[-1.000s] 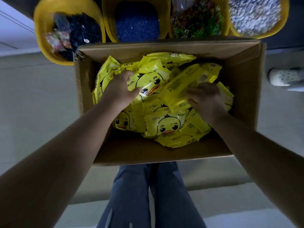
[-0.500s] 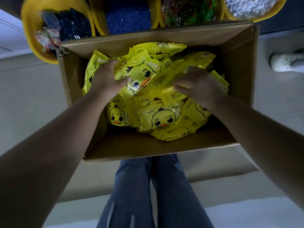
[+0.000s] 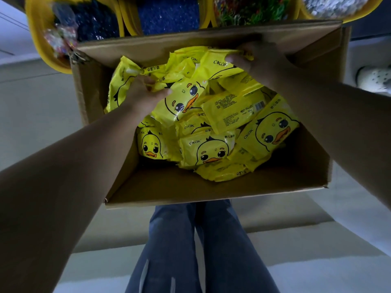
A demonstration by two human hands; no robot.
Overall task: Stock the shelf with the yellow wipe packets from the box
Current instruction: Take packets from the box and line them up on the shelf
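A pale floor point(image 3: 38, 115) is seen under an open cardboard box point(image 3: 211, 187), behind which a row of yellow tubs point(image 3: 36, 39) with blue, green and white contents is partly cut off by the box's far wall; blue-trousered legs point(image 3: 190, 250) and a white perforated shoe point(image 3: 374, 79) at the right edge are noted. The yellow wipe packets point(image 3: 211, 149) are heaped loosely inside the box. One packet point(image 3: 218, 62) at the far wall is pinched by the right hand point(image 3: 260, 60), while the left hand point(image 3: 146, 96) is curled on a duck-printed packet point(image 3: 182, 100).

A shop: yellow bins point(image 3: 37, 39) of small goods, carton point(image 3: 211, 187) of identical packets point(image 3: 207, 151).
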